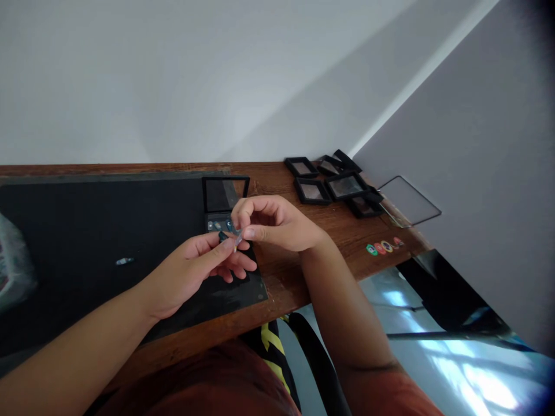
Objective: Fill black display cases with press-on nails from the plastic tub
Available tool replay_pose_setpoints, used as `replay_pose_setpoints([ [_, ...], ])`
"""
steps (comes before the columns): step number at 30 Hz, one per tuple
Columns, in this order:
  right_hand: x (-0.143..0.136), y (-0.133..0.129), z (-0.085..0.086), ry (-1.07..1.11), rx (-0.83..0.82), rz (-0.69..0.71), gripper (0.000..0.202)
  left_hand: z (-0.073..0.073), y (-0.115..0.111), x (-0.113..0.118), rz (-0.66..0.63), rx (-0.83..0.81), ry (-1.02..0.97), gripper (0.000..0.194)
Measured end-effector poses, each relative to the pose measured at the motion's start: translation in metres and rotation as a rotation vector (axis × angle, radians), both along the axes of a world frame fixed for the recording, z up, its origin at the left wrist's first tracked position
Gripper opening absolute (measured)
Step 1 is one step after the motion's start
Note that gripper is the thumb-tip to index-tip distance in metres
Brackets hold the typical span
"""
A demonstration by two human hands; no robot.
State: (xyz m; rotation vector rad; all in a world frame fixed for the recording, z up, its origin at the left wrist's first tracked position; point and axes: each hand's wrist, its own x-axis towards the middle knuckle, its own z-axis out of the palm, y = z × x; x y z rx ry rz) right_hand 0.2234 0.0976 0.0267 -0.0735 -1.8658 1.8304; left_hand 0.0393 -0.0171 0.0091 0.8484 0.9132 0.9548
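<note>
My left hand (202, 260) is pinched, with thumb and forefinger on a small pale, thin piece (238, 238). The thumb and forefinger of my right hand (277, 224) meet the upper end of the same piece. A tiny dark item (222, 236) shows at my left fingertips; its kind is too small to make out. Just behind my hands an open black frame-like case (204, 196) stands with its lid raised. Several small bluish stickers or pins lie in its lower half, partly hidden by my right hand.
A black mat (78, 225) covers the left of the wooden table (277, 277). On it lie a small shiny piece (125, 261) and a clear plastic bag (15, 263). Several black frames (312, 190) are at the back right, with colourful round badges (381, 247) nearer the edge.
</note>
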Motion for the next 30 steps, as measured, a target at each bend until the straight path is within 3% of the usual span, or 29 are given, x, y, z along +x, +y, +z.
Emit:
replay_pose_setpoints([
  [9,-0.001,-0.003,0.001,0.018,-0.047,-0.006,0.015,0.006,0.0,0.001,0.011,0.029,-0.006,0.033],
  [16,0.002,-0.002,0.006,-0.01,-0.011,-0.134,0.024,0.006,-0.002,-0.003,0.023,0.054,0.057,0.034],
  [23,0.011,0.008,0.006,-0.093,0.085,-0.303,0.032,0.01,0.001,-0.008,0.155,0.154,0.157,0.029],
  [30,0.015,0.017,-0.004,-0.475,0.356,-0.367,0.023,0.014,0.004,-0.014,0.438,0.262,0.34,0.019],
])
